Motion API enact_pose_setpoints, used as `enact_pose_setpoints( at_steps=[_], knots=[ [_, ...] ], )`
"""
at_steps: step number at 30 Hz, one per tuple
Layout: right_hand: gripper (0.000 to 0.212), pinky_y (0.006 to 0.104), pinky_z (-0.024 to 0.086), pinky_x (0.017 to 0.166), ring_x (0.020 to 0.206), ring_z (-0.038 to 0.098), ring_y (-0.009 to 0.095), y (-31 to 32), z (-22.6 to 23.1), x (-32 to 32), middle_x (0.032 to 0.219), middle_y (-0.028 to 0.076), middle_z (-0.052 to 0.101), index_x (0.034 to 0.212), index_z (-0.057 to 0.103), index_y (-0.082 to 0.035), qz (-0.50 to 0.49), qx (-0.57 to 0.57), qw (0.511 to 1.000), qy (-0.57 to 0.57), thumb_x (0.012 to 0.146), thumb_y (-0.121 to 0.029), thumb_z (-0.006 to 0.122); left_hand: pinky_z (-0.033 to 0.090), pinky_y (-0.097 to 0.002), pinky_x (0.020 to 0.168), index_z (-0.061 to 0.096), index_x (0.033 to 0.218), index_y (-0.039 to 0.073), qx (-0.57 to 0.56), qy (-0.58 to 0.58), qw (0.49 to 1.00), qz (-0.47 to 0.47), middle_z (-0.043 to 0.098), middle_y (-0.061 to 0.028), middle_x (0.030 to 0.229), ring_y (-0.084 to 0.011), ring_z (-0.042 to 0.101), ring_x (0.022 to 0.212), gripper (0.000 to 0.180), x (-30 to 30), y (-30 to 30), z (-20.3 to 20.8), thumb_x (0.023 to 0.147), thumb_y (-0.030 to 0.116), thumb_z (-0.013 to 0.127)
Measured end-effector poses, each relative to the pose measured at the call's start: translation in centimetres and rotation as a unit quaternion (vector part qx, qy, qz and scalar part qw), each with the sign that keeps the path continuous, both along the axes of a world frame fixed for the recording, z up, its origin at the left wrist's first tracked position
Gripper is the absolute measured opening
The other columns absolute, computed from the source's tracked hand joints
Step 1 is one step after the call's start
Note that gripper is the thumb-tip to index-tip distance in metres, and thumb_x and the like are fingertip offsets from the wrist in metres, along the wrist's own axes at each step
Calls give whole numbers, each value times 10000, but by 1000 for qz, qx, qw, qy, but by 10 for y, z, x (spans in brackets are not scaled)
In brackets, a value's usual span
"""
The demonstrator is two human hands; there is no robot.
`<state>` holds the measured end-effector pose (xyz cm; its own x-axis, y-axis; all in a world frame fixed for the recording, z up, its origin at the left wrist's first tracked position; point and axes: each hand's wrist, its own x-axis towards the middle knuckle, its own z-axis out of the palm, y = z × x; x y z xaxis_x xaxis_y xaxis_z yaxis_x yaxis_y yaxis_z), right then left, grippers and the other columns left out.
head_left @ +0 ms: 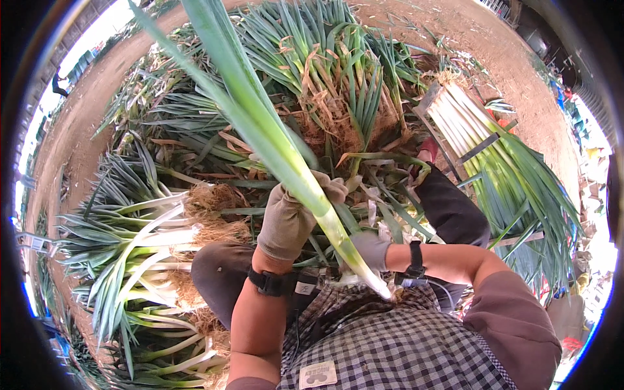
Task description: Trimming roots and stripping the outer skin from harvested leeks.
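A long leek (pixel 300 175) slants across my front, its green leaves toward the upper left and its white root end near my lap. My left hand (pixel 289 218), in a grey-beige work glove, is closed round the middle of the stalk, fingertips showing on the far side. Against the lower pale part lies my right hand (pixel 372 249), also gloved. The stalk hides most of its fingers, so their grip does not show. Loose leaves and peelings (pixel 383 211) lie beneath both hands.
Leeks with brown roots (pixel 195 240) are piled at my left, and a large heap (pixel 325 78) lies ahead. To the right, peeled leeks (pixel 465 120) rest in a metal frame (pixel 442 146) with a dark band across them. My bent knees flank the peelings.
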<state>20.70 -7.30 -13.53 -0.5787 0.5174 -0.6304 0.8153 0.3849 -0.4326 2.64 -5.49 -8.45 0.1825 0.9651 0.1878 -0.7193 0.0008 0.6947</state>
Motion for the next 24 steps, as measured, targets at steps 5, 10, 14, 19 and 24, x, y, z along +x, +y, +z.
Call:
enact_pose_setpoints(
  at_steps=[5,10,14,19,24],
  knots=[
    [222,275,478,643,692,615,130,37,52,35,708,87,631,815,659,-30,-213,169,905,327,766,-209,781,518,-357,872,597,1127,-46,-66,48,996,35,691,-166,984,-242,671,926,447,-2,-6,12,940,360,567],
    [289,284,454,637,687,552,128,15,93,15,780,22,596,813,602,-34,-160,214,882,388,758,-235,802,525,-325,842,605,1123,-34,-77,99,990,58,697,-165,972,-207,672,894,407,2,0,11,961,335,552],
    [243,269,439,606,679,520,79,10,92,22,728,0,572,798,584,-27,-247,64,879,403,777,-186,766,526,-343,834,598,1125,-32,-87,43,995,23,695,-157,980,-221,670,908,403,4,0,4,954,331,560],
    [159,221,394,536,600,468,52,-13,80,62,661,4,523,811,562,-17,-246,85,895,362,790,-66,711,527,-351,844,587,1135,-21,-112,6,992,55,680,-148,1004,-238,666,939,398,-8,1,-18,953,332,555],
    [146,362,475,571,606,590,288,-70,40,151,733,104,613,780,588,-43,-145,200,969,22,774,-154,681,510,-334,867,593,1123,-12,-103,17,994,28,683,-139,993,-237,660,944,405,-5,3,-17,951,352,554]
  ],
)
